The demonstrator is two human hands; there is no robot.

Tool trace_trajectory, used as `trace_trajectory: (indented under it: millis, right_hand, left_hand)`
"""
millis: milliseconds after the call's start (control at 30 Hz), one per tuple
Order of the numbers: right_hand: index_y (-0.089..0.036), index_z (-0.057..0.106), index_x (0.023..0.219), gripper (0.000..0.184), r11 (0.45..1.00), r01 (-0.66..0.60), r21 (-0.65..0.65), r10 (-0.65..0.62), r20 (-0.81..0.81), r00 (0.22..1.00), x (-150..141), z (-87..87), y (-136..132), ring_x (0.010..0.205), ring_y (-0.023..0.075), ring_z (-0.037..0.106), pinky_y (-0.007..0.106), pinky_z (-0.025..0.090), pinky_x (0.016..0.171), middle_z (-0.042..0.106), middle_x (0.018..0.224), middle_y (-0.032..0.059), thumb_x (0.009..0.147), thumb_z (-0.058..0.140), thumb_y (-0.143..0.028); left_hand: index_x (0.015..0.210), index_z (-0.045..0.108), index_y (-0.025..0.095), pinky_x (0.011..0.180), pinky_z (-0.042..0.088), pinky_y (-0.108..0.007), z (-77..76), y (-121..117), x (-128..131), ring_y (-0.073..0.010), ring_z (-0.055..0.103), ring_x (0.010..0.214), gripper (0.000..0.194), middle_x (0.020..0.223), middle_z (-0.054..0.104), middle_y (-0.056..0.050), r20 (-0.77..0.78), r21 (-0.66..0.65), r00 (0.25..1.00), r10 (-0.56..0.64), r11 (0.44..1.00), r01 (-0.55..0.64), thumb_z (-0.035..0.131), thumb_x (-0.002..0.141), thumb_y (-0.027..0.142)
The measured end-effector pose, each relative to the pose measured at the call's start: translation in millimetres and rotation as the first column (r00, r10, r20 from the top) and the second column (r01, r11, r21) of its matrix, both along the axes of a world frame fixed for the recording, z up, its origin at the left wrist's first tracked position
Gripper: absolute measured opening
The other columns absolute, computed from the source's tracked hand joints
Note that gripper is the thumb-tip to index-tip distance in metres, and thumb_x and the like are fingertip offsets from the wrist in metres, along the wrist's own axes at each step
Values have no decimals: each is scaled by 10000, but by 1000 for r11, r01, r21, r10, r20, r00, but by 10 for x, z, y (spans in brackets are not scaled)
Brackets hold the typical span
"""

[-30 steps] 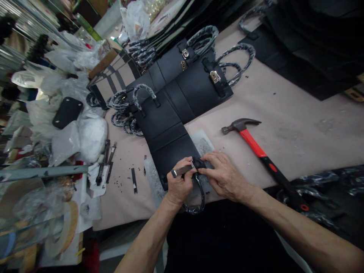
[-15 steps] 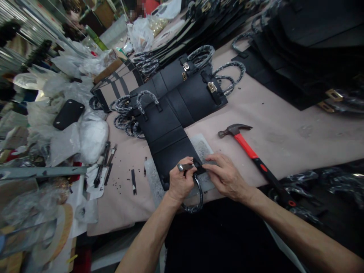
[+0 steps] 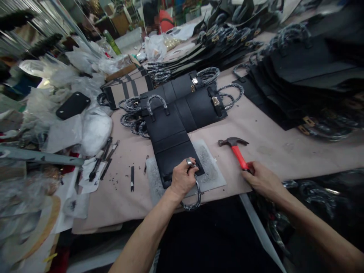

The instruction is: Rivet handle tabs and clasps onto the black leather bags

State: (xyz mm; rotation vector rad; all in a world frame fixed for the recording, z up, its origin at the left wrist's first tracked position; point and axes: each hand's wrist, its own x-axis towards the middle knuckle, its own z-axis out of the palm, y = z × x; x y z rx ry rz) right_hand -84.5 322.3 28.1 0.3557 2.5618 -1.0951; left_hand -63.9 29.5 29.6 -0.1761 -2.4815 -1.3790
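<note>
My left hand is closed round a short metal punch, held over the near edge of a flat black bag panel. The panel lies partly on a pale speckled board. A plastic-wrapped handle loops off the panel's near edge, below my left hand. To the right, my right hand has its fingers round the grip of a claw hammer; the hammer's head rests on or just over the table. The punch's tip is hidden by my fingers.
Stacks of black bag panels lie at the right and back. A strip tool and several slim tools lie left, among small black bits. Plastic bags crowd the left side. A green bottle stands behind. A person in red is far back.
My right hand has left the panel's edge, moved right and taken hold of the hammer's grip. My left hand stays at the panel with the punch. The view has tilted up somewhat.
</note>
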Motion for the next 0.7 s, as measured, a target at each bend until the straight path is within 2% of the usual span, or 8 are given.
trace_trajectory:
  millis: [133,200,267,367,433,567,633,700]
  right_hand:
    - [-234,550,853,298,840,208,-501,-36,331,943,20,288,-132,528,132,441,269,420,455,504,675,-7,708,704,-444]
    - [-229,525,859,337,762,299,-574,-57,401,914,40,483,-196,464,83,359,213,340,404,436,642,-52,728,716,-473]
    - [-235,522,871,380,783,263,-564,-88,317,944,63,722,-249,430,74,326,199,286,372,408,620,-68,800,679,-573]
    - [-250,569,922,436,932,-28,-361,-29,-149,988,107,1099,-312,458,124,438,247,345,391,503,633,-24,921,524,-684]
    - [-252,581,904,408,970,-228,-89,158,-485,860,130,1285,-349,486,146,491,276,367,442,544,623,2,978,472,-638]
    - [-251,481,749,421,787,-489,376,606,-616,502,124,1489,-404,370,112,343,308,204,429,476,488,-29,1047,404,-538]
    - [-249,461,741,443,702,-530,476,706,-565,427,110,1619,-394,353,106,307,318,161,433,445,469,-45,1066,370,-536]
    - [-249,460,762,435,718,-490,494,691,-588,421,121,1776,-361,377,105,338,306,186,443,427,495,-51,1071,369,-541]
  left_hand:
    - [930,703,220,847,637,-350,55,27,5,-226,768,883,215,969,785,-41,31,-30,999,9,1000,-8,683,801,49]
    - [911,708,226,822,632,-335,69,35,6,-222,762,855,220,940,783,-29,30,-29,999,16,999,-15,682,793,42]
    - [906,712,231,815,624,-326,68,37,9,-218,755,843,217,924,779,-21,35,-21,999,25,999,-25,683,795,47]
    - [889,711,225,818,608,-327,52,33,17,-217,743,829,180,911,772,-23,58,-18,998,30,999,-29,685,808,66]
    - [880,707,216,822,591,-326,49,30,21,-215,734,829,161,910,766,-28,78,-25,997,25,999,-23,682,814,71]
    - [872,698,205,792,552,-292,65,29,23,-194,710,812,136,864,744,-19,157,-64,987,28,998,-18,669,832,79]
    - [878,699,206,785,540,-281,65,26,22,-188,702,810,128,855,739,-14,192,-83,981,38,996,-22,667,842,87]
    - [894,704,212,813,539,-282,50,21,23,-188,703,838,124,888,745,-14,195,-90,980,39,996,-22,671,848,101]
